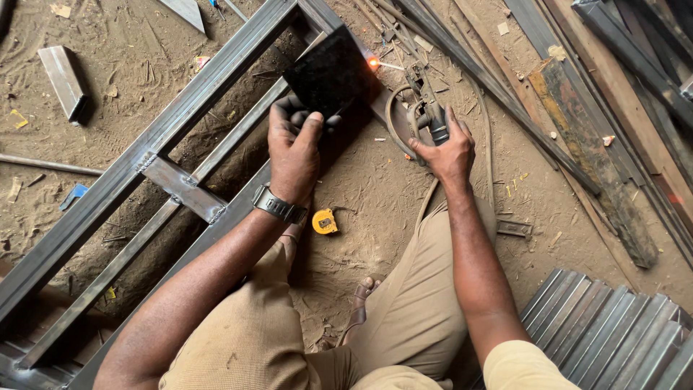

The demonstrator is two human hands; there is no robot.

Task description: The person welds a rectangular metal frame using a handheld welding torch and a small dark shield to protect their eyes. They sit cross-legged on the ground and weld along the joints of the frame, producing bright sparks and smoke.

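My left hand (294, 148) grips a dark rectangular shield glass (328, 76) by its lower edge and holds it up over the steel frame (155, 141). My right hand (447, 148) is closed around the handle of a welding electrode holder (426, 101). The thin rod (391, 66) points left, and its tip glows orange (374, 63) against the frame's far corner. A cable loops from the holder toward my knees. A watch sits on my left wrist.
A yellow tape measure (325, 222) lies on the sandy floor between my arms. Steel bars and angle lengths (505, 87) run along the upper right. A stack of square tubes (613, 332) sits at lower right. A short tube offcut (63, 81) lies upper left.
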